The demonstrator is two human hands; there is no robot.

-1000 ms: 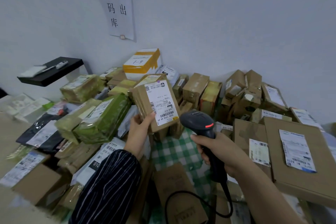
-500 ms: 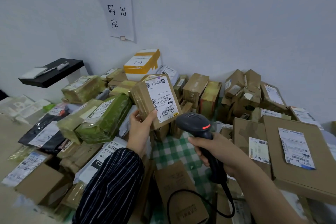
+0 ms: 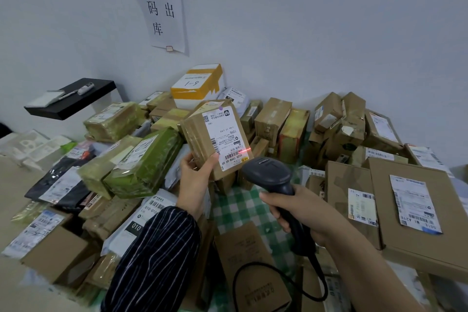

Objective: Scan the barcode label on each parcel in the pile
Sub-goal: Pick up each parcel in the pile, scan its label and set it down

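1. Left hand [image 3: 195, 180] grips a brown parcel [image 3: 200, 134] from below, thumb on the front face and fingers round the side. It holds the parcel raised above the pile [image 3: 272, 119], white label [image 3: 224, 134] turned to the camera.
2. Right hand [image 3: 301, 213] is wrapped round the handle of a black scanner [image 3: 268, 175]. The scanner's head aims at the lower end of the label from just beside it, and its cable loops down towards the bottom of the frame.
3. A red line [image 3: 245, 150] falls across the barcode [image 3: 235, 154] at that lower end, so the scan of this parcel appears to be under way. Whether the reading has registered cannot be told.
4. Many more parcels crowd the checked surface [image 3: 235, 210]: green bundles [image 3: 152, 164] to the left, brown boxes along the wall and flat cartons [image 3: 415, 248] to the right.
5. Nothing visible separates scanned parcels from unscanned ones, and no finished stack stands apart. The count done so far cannot be read, and judging by the spread, much of the job may lie ahead.
6. Several labels on the cartons and bundles face up and look reachable where they lie. Other boxes near the wall show no label and would likely need lifting and turning, as this one is.
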